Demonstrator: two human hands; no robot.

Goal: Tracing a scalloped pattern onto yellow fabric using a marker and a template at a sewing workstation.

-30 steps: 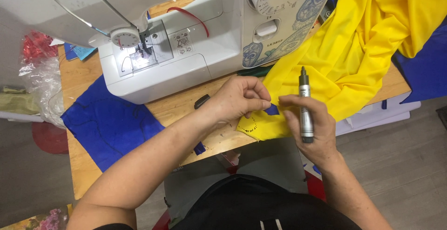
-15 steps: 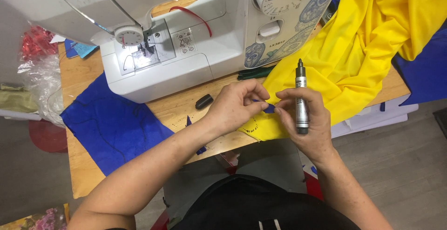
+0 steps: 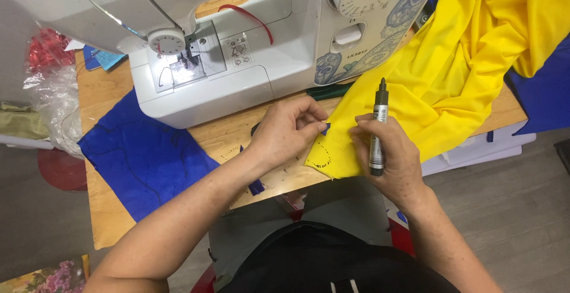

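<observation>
My left hand (image 3: 287,131) pinches a small blue fabric piece (image 3: 326,128) against the near corner of the yellow cloth (image 3: 451,73). That corner lies on the wooden table (image 3: 225,141) and bears a dotted curved line (image 3: 322,159). My right hand (image 3: 389,156) holds a black and grey marker (image 3: 377,128) upright, cap end up, with its fingers also resting on the yellow cloth's edge. The two hands are close together, a few centimetres apart.
A white sewing machine (image 3: 237,49) stands at the back of the table. A blue cloth (image 3: 142,159) with drawn lines lies at the left. More blue cloth (image 3: 543,94) hangs at the right. A plastic bag (image 3: 50,100) sits off the table's left edge.
My hands have shifted slightly up and left on the yellow corner. The left hand's fingers have drawn closer to the right hand, and the marker stays upright in it.
</observation>
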